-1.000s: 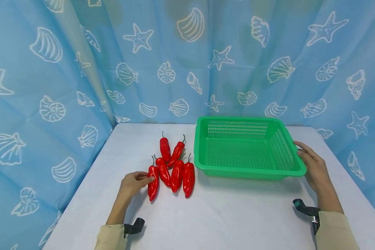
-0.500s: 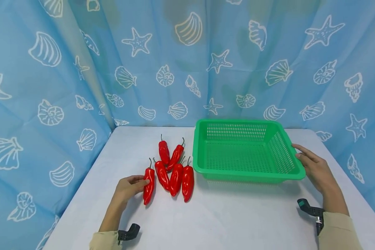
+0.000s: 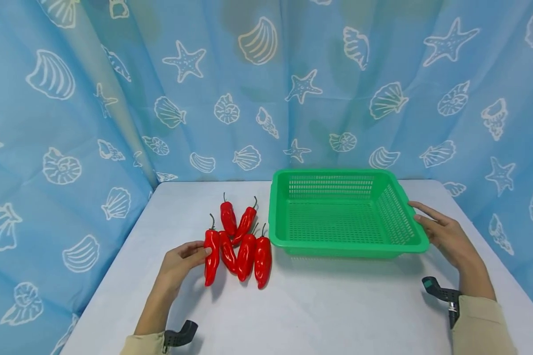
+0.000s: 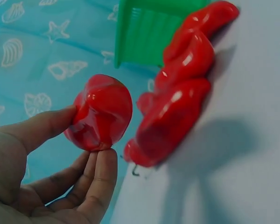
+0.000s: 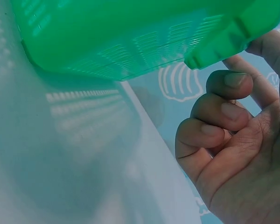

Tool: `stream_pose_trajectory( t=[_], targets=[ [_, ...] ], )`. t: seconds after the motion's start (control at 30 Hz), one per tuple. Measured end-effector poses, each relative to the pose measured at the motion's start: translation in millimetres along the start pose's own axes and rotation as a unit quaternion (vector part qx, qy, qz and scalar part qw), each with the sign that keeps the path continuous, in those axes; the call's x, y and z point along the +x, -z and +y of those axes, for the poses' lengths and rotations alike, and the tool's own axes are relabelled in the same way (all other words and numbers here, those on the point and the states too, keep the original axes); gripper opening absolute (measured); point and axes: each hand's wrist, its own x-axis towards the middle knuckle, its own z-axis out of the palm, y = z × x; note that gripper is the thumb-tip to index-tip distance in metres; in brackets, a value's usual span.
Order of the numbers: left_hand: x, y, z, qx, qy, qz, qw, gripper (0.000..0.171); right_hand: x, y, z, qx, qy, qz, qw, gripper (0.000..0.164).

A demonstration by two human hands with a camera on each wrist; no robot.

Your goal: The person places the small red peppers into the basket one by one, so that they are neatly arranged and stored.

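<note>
Across the top and down both sides of the head view, a blue curtain (image 3: 266,88) with white shell and starfish prints. Below, from mid-frame to the bottom edge, a white tabletop (image 3: 337,305). Right of centre on it, a green basket (image 3: 348,247), mouth up. At right of frame, the right hand (image 3: 448,239) at the basket's right end, index finger and thumb reaching to the rim, other three fingers curled on nothing; whether pinching the rim or only touching it, cannot tell. At left of centre, the left hand (image 3: 178,261), narrowed to a pinch of thumb and fingers on a red pepper (image 3: 212,261), stem up, apparently off the tabletop. Between that hand and the basket, bunched together, five other red peppers (image 3: 246,256). Smallest, a thin dark stem (image 3: 212,219) topping the held pepper. Step in hand, by the look of it: the pick-up of one pepper, basket steadied at far right. Next move, probably: a firm pinch on slick-looking skin, enough height to pass above the bunch and, for any carry toward the basket, clearance over its left rim.
</note>
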Motion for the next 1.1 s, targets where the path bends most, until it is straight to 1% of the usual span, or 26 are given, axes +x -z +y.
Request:
stream_pose_trajectory(
  t=[0.17, 0.3, 0.53, 0.73, 0.87, 0.97, 1.1],
  targets=[
    [0.0, -4.2, 9.1, -0.018, -0.025, -0.015, 0.9994, 0.066, 1.3, -0.6, -0.4, 0.012, -0.009, 0.009, 1.000, 0.059],
    [1.5, -7.2, 13.6, -0.031, -0.037, -0.026, 0.9985, 0.064, 1.3, -1.6, -0.7, 0.017, -0.011, 0.010, 1.000, 0.059],
    [5.3, -13.9, 24.6, -0.052, -0.033, -0.046, 0.9970, 0.062, -0.2, -4.3, -0.7, 0.019, -0.015, 0.014, 1.000, 0.060],
    [11.3, -20.5, 34.8, -0.055, -0.047, -0.061, 0.9955, 0.061, -0.5, -6.8, -1.6, 0.009, -0.027, 0.022, 0.999, 0.061],
    [15.3, -26.7, 41.3, -0.069, -0.036, -0.071, 0.9944, 0.062, -2.2, -6.4, -2.2, 0.011, -0.033, 0.019, 0.999, 0.061],
    [17.4, -31.5, 50.2, -0.069, -0.032, -0.077, 0.9942, 0.063, -2.0, -5.9, -2.5, 0.012, -0.028, 0.019, 0.999, 0.061],
    [17.6, -38.9, 61.0, -0.074, -0.039, -0.085, 0.9929, 0.061, -1.8, -7.1, -0.5, 0.018, -0.018, 0.016, 1.000, 0.061]
  ],
)
